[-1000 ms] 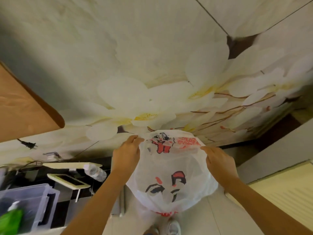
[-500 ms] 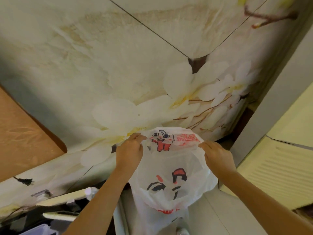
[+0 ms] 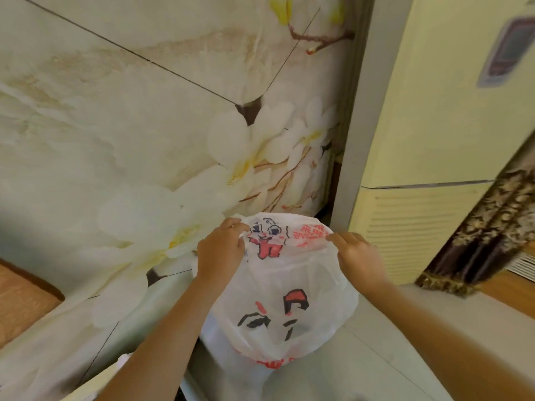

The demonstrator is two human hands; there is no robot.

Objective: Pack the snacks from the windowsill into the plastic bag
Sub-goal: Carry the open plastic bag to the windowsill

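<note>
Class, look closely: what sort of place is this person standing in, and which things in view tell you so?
Probably a room in a home. Clues: the flower-mural wall, a tall cream standing air conditioner, and a dark patterned curtain at the right.

We find print only on the white plastic bag [image 3: 278, 285]. Near its far rim, beside a cartoon rabbit drawn in dark outline with a red body, stand two short rows of red characters; they look like Chinese script, but the plastic is creased and the frame soft, so we cannot read any of them. Along the bag's lower edge runs another line of red print, folded and partly hidden, which we cannot read either. The bold black and red strokes across the bag's middle look to us like part of a drawing, not lettering. We can read no brand, number or sign anywhere else.
</note>
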